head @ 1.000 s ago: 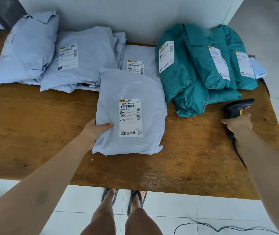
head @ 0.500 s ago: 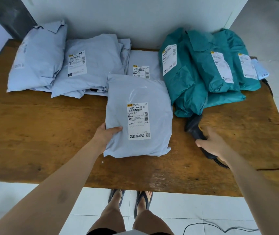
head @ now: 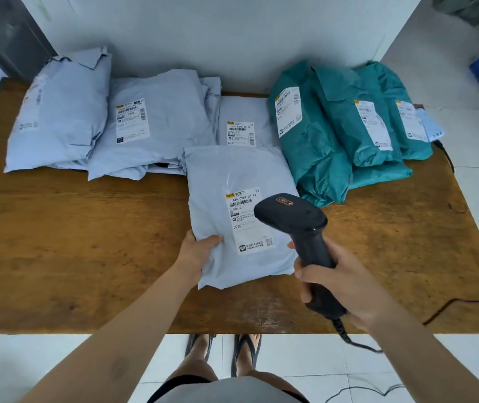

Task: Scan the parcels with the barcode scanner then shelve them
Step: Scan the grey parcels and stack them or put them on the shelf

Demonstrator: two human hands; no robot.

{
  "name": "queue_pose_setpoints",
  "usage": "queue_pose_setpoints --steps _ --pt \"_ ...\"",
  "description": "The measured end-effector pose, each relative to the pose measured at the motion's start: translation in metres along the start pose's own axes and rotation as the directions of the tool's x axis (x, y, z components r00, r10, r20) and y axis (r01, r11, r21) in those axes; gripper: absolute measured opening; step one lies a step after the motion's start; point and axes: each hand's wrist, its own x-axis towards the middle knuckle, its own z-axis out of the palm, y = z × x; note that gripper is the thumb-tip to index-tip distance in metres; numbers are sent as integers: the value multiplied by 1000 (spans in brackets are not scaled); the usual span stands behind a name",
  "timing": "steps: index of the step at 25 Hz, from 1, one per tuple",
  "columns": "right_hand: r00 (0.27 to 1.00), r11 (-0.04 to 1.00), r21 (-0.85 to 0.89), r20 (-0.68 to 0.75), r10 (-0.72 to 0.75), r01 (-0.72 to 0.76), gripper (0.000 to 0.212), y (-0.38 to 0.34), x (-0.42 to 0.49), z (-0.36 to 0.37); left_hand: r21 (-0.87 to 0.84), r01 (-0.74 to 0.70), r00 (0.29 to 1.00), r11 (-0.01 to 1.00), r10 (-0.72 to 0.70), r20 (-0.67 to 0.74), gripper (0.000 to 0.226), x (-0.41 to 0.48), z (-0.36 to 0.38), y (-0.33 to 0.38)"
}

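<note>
On the wooden table: front parcel, grey, lying flat near the close edge, white label facing up.
Puffy grey parcel: far back, well to the left of the front parcel.
Grey pile: back-left of the front parcel, just beside its far left corner.
Left hand: grabbing the front parcel's left edge, thumb on top, other fingers hidden under it.
Flat grey parcel: right behind the front parcel, near edge covered by it.
Barcode scanner: black, up above the front parcel's right side, head pointing at the label.
Right hand: wrapped tight round the scanner's handle, just right of the front parcel.
Green parcels: heaped back-right of the front parcel, closest one just beside it.
Cord: hanging from the scanner's handle, off the close table edge, right of the front parcel.
</note>
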Motion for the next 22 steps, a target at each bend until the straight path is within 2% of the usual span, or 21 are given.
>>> queue_pose_setpoints --steps 5,9,22 --pt "991 997 10 -111 80 -79 26 1 8 22 18 33 999 999 -32 -24 52 3 4 -10" --pt "983 993 29 -147 115 -112 26 -1 14 26 42 32 999 999 -32 -2 49 2 1 -6" --pt "985 989 74 -109 136 -128 25 -4 13 30 33 36 999 999 -38 36 54 2 -5 -5"
